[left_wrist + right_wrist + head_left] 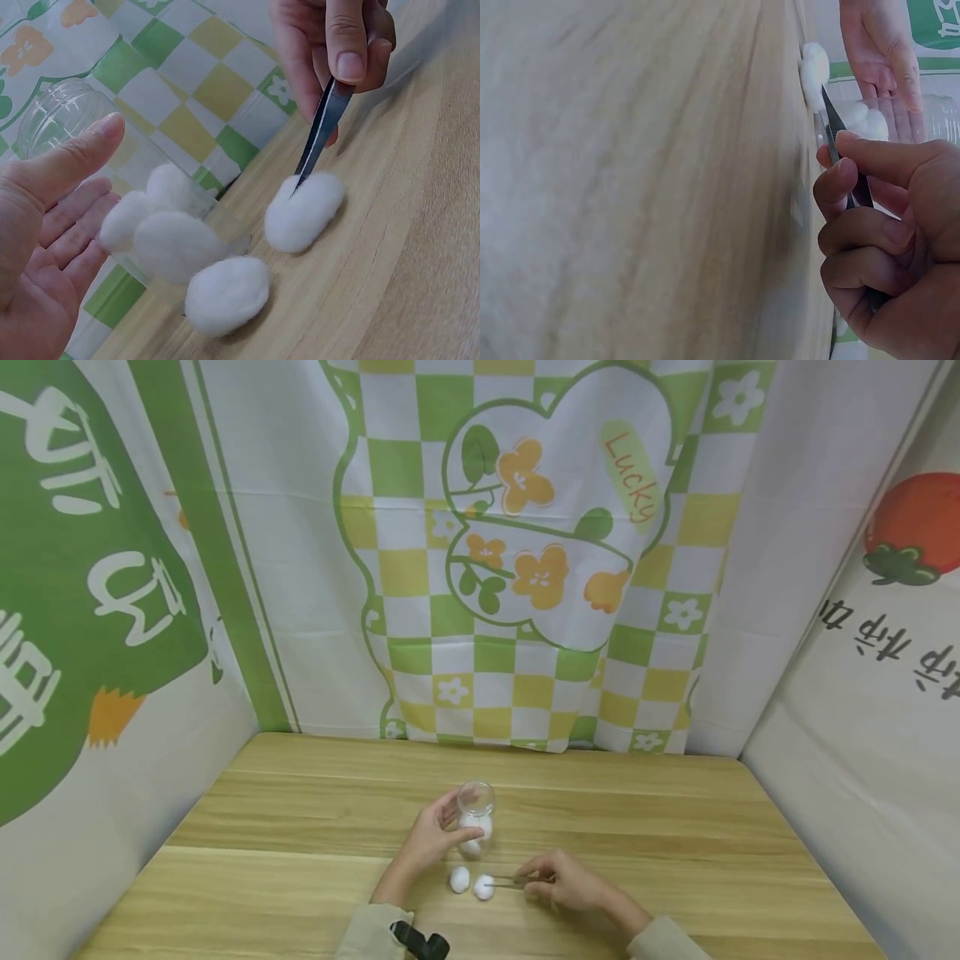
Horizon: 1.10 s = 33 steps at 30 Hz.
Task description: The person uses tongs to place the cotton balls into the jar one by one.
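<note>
A clear jar (477, 800) stands upright with several white cotton balls (177, 246) inside. My left hand (435, 837) holds the jar from its left side, thumb toward the front and fingers behind. My right hand (572, 885) grips metal tweezers (322, 127) between thumb and fingers. Their tips touch a cotton ball (484, 887) that rests on the table in front of the jar; whether they pinch it firmly is hard to see. Close by on its left lies another cotton ball (460, 879), touched by neither hand.
The wooden table (300, 802) extends back to a hanging checked cloth (525, 693). Printed cloth walls flank the table on the left (225, 693) and right (840, 693). A black device (420, 940) is strapped at the left sleeve.
</note>
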Each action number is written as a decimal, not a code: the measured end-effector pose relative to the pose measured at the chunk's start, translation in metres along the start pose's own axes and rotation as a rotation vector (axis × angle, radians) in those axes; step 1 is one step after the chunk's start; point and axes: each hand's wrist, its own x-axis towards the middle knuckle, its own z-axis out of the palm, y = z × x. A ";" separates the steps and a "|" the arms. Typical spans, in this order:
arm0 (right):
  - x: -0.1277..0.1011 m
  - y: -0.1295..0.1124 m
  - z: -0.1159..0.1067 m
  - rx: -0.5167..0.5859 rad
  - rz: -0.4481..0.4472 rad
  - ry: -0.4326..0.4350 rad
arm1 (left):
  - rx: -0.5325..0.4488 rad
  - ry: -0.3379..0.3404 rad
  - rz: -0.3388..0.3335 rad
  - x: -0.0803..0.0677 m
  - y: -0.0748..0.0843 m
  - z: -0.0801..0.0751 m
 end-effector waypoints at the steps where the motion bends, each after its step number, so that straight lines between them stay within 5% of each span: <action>1: 0.000 0.000 0.000 0.003 0.004 0.001 | 0.000 -0.001 0.003 0.000 0.000 0.000; 33: -0.003 -0.004 -0.010 -0.057 -0.017 0.138 | 0.001 -0.009 0.014 -0.001 0.001 -0.001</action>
